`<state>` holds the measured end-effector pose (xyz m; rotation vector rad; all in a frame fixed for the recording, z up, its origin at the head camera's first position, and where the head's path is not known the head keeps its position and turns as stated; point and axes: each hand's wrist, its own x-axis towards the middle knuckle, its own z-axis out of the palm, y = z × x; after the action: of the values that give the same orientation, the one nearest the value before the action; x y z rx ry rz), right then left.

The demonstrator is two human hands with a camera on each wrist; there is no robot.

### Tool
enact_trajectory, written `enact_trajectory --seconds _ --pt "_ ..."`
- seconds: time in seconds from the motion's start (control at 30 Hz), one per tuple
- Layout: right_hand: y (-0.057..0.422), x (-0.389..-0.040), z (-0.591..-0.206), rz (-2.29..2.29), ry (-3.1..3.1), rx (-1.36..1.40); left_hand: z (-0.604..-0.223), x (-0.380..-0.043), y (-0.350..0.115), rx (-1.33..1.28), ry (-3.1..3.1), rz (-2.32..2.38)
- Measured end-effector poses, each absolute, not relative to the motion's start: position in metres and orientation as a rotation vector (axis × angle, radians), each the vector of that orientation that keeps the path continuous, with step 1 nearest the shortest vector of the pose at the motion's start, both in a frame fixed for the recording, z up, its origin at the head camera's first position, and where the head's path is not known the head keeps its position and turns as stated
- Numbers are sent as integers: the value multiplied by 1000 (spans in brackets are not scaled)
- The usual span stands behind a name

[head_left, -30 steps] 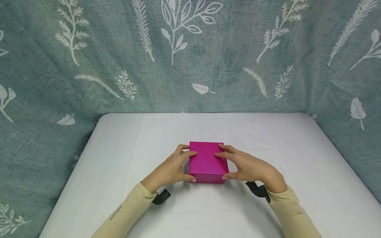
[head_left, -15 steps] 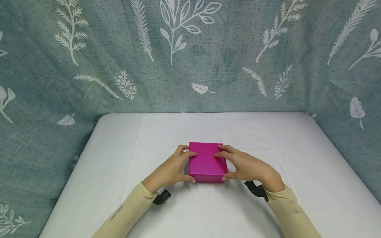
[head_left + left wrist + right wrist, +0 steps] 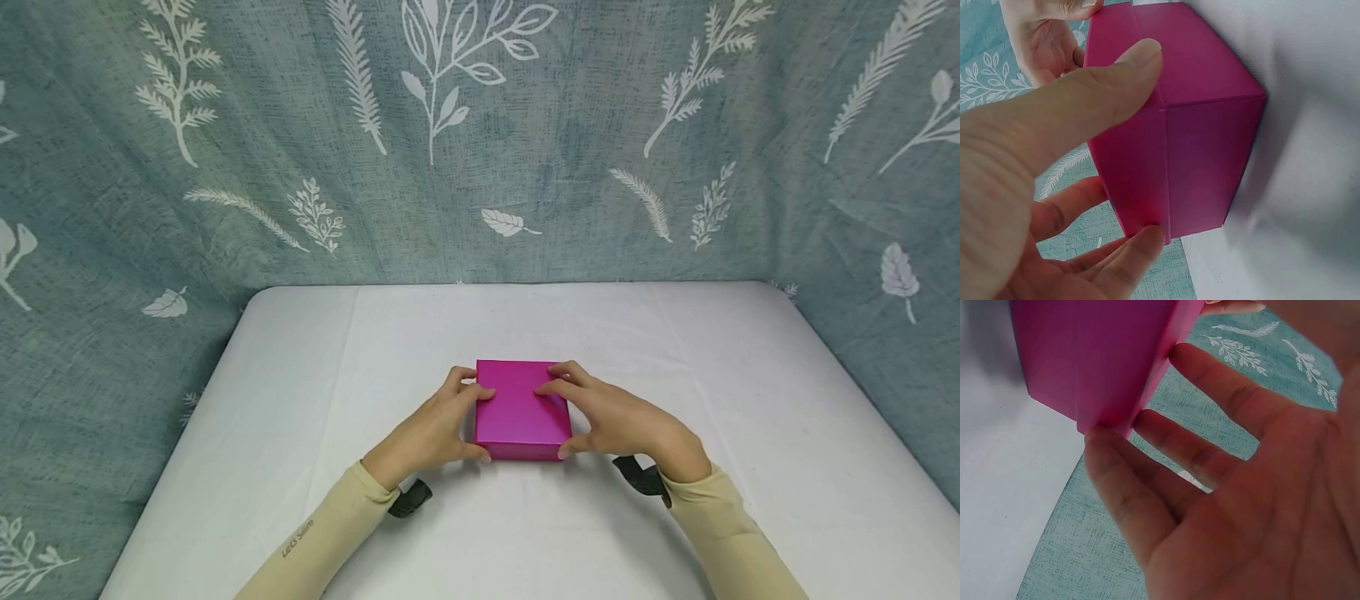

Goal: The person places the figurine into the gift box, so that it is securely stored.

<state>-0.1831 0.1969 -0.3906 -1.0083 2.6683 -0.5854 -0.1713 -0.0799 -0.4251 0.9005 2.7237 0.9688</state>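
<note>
A magenta lidded box (image 3: 522,408) sits near the middle of the white-covered table, its lid over its base. My left hand (image 3: 427,427) grips the lid (image 3: 1132,159) at the left side. Its thumb (image 3: 1125,78) lies on the front face, with fingertips at the far corner and on top. On the right, my right hand (image 3: 626,421) holds the lid from the other side, thumb at the front corner, two fingers on the top. In the left wrist view the box's base (image 3: 1210,162) shows below the lid's edge. The inside is hidden.
The white cloth (image 3: 300,358) covers the table around the box. Behind and at both sides hangs a blue-green curtain (image 3: 570,200) with white leaf prints. A black strap with a small camera (image 3: 410,497) sits at the left wrist, and another camera strap (image 3: 642,477) at the right.
The lid's front top edge has sunk slightly, and less of the box's front face shows. Both hands keep their hold; the right hand has shifted a little to the left.
</note>
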Motion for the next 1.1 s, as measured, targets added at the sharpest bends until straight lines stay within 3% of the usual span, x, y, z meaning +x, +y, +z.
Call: enact_trajectory --seconds 1.1 --pt "198 -184 -391 -561 2671 -1036 -425 -170 -78 923 2758 940"
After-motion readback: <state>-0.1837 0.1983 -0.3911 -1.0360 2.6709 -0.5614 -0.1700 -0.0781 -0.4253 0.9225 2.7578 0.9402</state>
